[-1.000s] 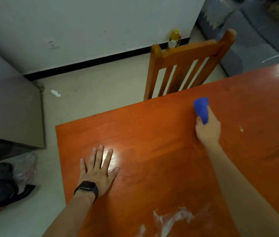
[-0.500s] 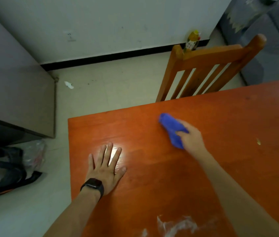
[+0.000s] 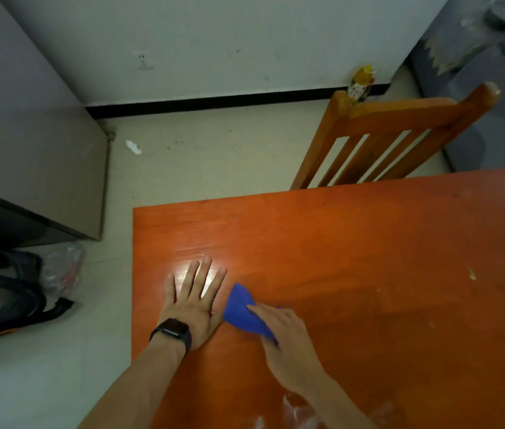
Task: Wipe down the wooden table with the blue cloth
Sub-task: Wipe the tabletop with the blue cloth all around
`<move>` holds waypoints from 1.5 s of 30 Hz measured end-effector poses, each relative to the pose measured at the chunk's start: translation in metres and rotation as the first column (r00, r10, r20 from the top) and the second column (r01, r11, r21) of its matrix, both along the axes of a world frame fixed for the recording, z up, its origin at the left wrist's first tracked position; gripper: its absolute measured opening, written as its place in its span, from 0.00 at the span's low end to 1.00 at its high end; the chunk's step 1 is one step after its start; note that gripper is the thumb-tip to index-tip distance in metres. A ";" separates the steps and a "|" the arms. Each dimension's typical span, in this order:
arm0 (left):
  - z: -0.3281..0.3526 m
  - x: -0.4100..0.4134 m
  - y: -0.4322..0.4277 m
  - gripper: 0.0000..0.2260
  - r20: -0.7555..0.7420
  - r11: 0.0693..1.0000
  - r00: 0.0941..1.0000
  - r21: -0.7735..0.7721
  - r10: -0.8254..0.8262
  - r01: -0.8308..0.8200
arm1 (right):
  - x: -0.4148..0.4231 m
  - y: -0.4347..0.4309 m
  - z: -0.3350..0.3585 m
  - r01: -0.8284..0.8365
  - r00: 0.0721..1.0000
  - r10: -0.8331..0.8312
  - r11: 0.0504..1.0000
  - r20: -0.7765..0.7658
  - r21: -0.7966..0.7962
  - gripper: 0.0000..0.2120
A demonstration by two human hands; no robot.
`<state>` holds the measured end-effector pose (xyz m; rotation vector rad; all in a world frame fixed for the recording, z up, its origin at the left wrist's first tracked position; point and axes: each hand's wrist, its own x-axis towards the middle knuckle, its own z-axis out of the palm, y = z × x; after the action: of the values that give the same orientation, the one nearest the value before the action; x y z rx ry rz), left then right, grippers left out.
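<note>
On wooden table (image 3: 369, 274), bunched blue cloth (image 3: 240, 311)

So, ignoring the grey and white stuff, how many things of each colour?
Orange: 2, the rectangular wooden table and the slatted wooden chair.
Blue: 1, the crumpled blue cloth.
Black: 2, the black wristwatch and the black backpack on the floor.
Yellow: 1, the yellow bottle by the wall.
Total: 6.

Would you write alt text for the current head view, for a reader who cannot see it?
A right hand holds a blue cloth on a wooden table, beside the left hand lying flat with a black watch. A wooden chair stands behind.
</note>
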<state>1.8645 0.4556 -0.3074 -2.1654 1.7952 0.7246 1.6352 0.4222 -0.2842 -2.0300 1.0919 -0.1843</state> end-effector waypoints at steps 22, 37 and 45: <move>0.027 0.005 0.066 0.30 -0.058 0.997 0.997 -0.047 -0.059 0.057 | -0.098 -0.005 0.018 0.623 0.779 -0.624 0.762 0.055 -0.178 0.25; 0.024 0.023 0.110 0.30 -0.054 0.971 0.978 0.121 -0.201 0.207 | -0.055 0.139 0.016 0.761 0.649 -0.759 0.649 0.052 -0.015 0.24; 0.023 0.030 0.108 0.30 -0.073 0.957 0.965 0.132 -0.251 0.259 | -0.081 0.144 -0.006 0.854 0.457 -0.862 0.495 -0.221 -0.162 0.32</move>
<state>1.8941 0.5639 -0.2847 -1.7977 1.9400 0.8272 1.5539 0.5663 -0.2903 -1.3279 2.2677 -0.4390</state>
